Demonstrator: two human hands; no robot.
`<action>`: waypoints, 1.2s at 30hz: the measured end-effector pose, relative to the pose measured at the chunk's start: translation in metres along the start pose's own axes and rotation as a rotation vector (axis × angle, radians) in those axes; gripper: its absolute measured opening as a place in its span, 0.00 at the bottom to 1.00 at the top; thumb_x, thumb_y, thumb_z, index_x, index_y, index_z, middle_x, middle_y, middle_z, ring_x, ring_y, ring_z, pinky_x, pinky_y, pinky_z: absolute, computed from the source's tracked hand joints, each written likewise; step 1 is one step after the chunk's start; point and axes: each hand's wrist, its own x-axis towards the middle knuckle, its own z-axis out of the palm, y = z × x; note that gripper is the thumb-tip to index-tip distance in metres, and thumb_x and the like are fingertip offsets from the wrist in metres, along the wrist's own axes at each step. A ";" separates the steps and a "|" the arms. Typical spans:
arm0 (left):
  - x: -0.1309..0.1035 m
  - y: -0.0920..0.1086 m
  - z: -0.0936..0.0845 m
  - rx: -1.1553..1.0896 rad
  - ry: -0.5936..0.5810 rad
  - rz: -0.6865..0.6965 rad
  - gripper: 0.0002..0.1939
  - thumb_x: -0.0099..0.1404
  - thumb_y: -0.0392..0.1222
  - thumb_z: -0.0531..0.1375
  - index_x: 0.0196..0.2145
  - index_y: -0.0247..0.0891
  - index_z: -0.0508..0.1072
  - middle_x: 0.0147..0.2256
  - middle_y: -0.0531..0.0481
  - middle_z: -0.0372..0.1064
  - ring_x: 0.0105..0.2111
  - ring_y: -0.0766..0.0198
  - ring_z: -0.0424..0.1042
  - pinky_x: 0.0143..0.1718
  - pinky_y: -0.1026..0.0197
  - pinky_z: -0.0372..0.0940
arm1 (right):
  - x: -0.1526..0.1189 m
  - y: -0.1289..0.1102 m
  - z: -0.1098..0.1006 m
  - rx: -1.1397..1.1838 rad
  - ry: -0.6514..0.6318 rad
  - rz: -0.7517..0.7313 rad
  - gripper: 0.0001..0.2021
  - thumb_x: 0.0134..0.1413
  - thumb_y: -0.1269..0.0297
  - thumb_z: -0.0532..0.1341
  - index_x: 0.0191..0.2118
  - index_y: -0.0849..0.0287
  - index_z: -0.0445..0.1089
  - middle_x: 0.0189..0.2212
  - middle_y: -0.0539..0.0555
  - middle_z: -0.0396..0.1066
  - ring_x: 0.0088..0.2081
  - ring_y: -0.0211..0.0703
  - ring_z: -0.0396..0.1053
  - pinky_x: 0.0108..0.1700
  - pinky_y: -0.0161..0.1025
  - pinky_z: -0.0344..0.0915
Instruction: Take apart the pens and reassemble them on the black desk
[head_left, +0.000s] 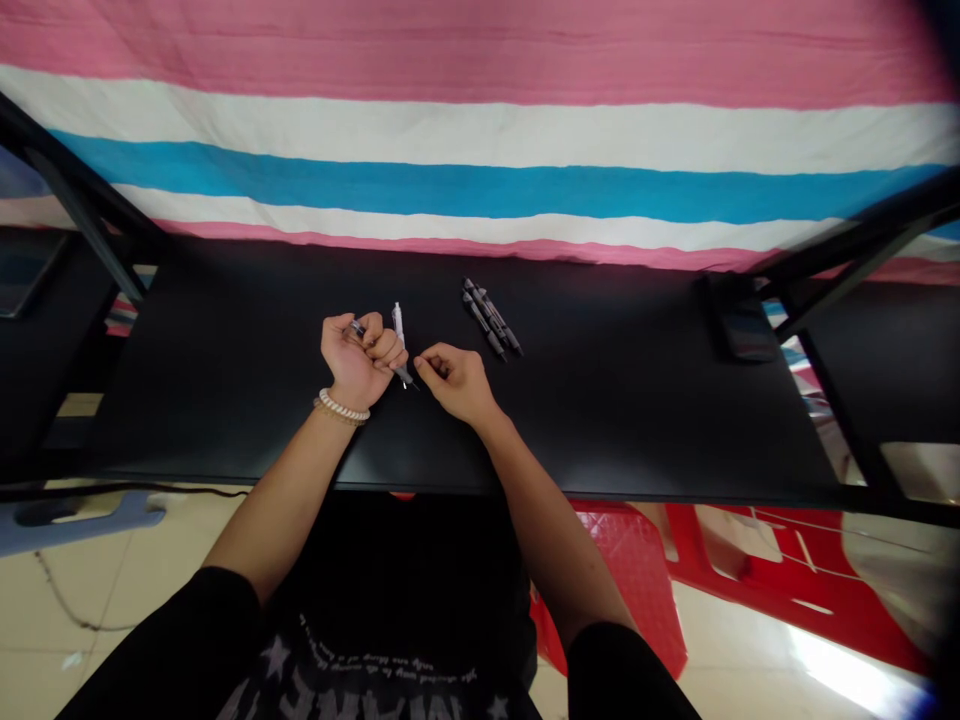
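Note:
My left hand [363, 352] is turned palm up, its fingers curled round a dark pen [405, 378]. One end of that pen shows by the thumb and the tip sticks out past the little finger, toward the right. Just beyond these fingers a white pen [398, 318] lies on the black table [645, 400], partly covered by the hand. My right hand [456, 380] is close to the dark pen's tip, with a small gap between. Its thumb and fingers are pinched together; anything tiny between them is hidden. Several grey-black pens [491, 318] lie side by side farther back.
A black phone-like object [742, 318] rests at the table's right end. A striped cloth [480, 190] hangs along the back edge. Dark metal frame legs [86, 215] stand at the sides. Red plastic stools [630, 570] are below the front edge.

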 end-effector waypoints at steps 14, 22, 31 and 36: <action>0.002 -0.001 -0.001 0.042 -0.025 0.007 0.30 0.71 0.63 0.47 0.19 0.42 0.51 0.14 0.58 0.40 0.11 0.70 0.47 0.16 0.63 0.54 | 0.000 0.001 0.001 -0.014 -0.001 -0.012 0.12 0.61 0.57 0.60 0.29 0.58 0.72 0.19 0.45 0.61 0.21 0.34 0.56 0.27 0.35 0.52; 0.003 -0.001 0.003 0.120 0.008 -0.022 0.30 0.72 0.61 0.47 0.18 0.41 0.53 0.13 0.59 0.41 0.11 0.71 0.48 0.16 0.64 0.54 | 0.001 0.002 0.001 -0.040 0.001 -0.007 0.12 0.61 0.58 0.61 0.29 0.58 0.72 0.19 0.45 0.62 0.21 0.34 0.57 0.27 0.36 0.53; 0.008 -0.009 0.001 0.144 0.042 -0.100 0.29 0.71 0.61 0.51 0.18 0.42 0.54 0.13 0.59 0.41 0.10 0.71 0.47 0.15 0.64 0.52 | -0.001 0.000 0.003 -0.057 -0.012 -0.002 0.11 0.62 0.60 0.61 0.31 0.58 0.74 0.19 0.46 0.63 0.21 0.34 0.56 0.27 0.36 0.51; 0.007 -0.008 0.001 0.141 0.028 -0.089 0.30 0.71 0.62 0.50 0.18 0.42 0.54 0.13 0.60 0.41 0.10 0.72 0.46 0.14 0.65 0.52 | -0.002 -0.002 0.003 -0.045 -0.009 -0.021 0.11 0.63 0.59 0.60 0.32 0.58 0.73 0.20 0.46 0.64 0.22 0.34 0.57 0.28 0.36 0.53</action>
